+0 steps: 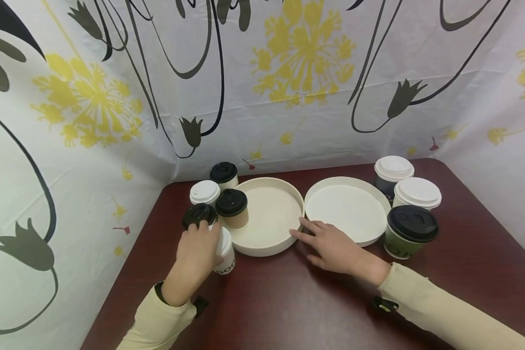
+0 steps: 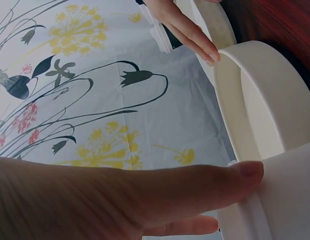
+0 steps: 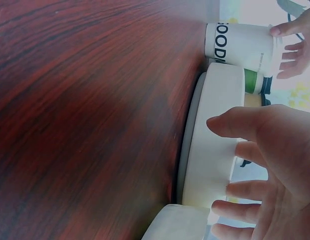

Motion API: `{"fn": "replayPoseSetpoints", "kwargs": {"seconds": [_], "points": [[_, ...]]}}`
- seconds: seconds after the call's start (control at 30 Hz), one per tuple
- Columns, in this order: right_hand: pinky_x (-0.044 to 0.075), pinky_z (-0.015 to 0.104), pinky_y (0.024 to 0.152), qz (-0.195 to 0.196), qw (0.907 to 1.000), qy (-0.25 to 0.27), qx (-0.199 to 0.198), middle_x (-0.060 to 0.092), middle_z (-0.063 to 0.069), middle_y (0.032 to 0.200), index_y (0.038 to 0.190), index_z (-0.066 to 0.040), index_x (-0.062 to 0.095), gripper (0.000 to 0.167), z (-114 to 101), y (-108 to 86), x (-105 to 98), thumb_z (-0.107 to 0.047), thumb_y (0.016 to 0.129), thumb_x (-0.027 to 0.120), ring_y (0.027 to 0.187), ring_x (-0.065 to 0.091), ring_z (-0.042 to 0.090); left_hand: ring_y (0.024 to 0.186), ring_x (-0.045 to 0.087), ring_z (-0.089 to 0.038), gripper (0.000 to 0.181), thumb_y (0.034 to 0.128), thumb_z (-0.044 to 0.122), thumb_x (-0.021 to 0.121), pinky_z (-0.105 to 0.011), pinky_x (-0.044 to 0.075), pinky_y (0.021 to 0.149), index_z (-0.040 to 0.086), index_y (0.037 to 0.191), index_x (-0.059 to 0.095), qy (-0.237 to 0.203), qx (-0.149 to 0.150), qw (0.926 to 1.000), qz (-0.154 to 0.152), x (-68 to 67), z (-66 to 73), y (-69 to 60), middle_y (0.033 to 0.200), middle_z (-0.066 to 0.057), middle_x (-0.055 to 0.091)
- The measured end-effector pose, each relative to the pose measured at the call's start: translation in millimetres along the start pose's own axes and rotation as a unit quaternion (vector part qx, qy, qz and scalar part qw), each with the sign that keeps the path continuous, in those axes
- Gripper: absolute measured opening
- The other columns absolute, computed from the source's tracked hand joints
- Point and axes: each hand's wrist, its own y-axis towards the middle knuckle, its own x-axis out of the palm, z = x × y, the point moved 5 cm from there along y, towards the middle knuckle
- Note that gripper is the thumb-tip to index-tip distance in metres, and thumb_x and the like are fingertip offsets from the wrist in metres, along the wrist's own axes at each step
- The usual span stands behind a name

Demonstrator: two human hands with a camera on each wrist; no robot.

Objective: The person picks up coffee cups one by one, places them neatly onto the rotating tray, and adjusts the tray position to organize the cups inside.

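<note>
Through the head view I am watching the left hand [image 1: 198, 248] reaching over the near left group of cups, where its thumb and fingers are curling about the upper part of a white cup [image 1: 226, 253] and pinching it around the lid. That cup is standing upright at the front left of the cream tray [image 1: 271, 214], with dark lettering showing low on its side; I am not managing to tell whether its base is touching the table [image 1: 271, 301]. The right hand [image 1: 337, 248] is resting at the near right of that tray, its fingers spreading apart and holding nothing, a fingertip touching the tray's rim in my left wrist view. A brown cup [image 1: 238, 218] with a black lid is standing inside the tray, by its left side. Just behind the left hand I am seeing a black-lidded cup [image 1: 199, 214], and beyond it a white-lidded cup [image 1: 204, 192] and a cream cup [image 1: 229, 183] with a black lid. The white tray [image 1: 345, 209] is lying directly to the right of the cream one, their rims meeting. On its far side, a dark cup [image 1: 385, 185], a second white-lidded cup [image 1: 417, 193] and a green cup [image 1: 402, 244] are standing in a row.
</note>
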Motion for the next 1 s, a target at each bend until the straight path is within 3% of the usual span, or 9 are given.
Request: {"fn": "replayPoseSetpoints", "kwargs": {"seconds": [0.33, 1.0], "points": [[0.051, 0.050, 0.096, 0.001, 1.0000, 0.001, 0.000, 0.048, 0.021, 0.149, 0.145, -0.021, 0.051, 0.071, 0.3, -0.2, 0.0, -0.030, 0.080, 0.079, 0.124, 0.057, 0.034, 0.101, 0.063, -0.047, 0.082, 0.0666, 0.029, 0.092, -0.054, 0.056, 0.081, 0.000, 0.134, 0.055, -0.041, -0.001, 0.9991, -0.007, 0.0, -0.5, 0.1, 0.122, -0.030, 0.058], [0.051, 0.050, 0.097, -0.003, 1.0000, 0.002, 0.004, 0.047, 0.020, 0.150, 0.146, -0.022, 0.049, 0.072, 0.1, -0.4, 1.7, -0.031, 0.081, 0.078, 0.126, 0.056, 0.034, 0.096, 0.062, -0.042, 0.076, 0.0631, 0.029, 0.093, -0.051, 0.056, 0.078, -0.001, 0.124, 0.060, -0.043, 0.023, 0.9988, 0.011, -3.0, -0.4, 1.4, 0.109, -0.027, 0.063]]}}
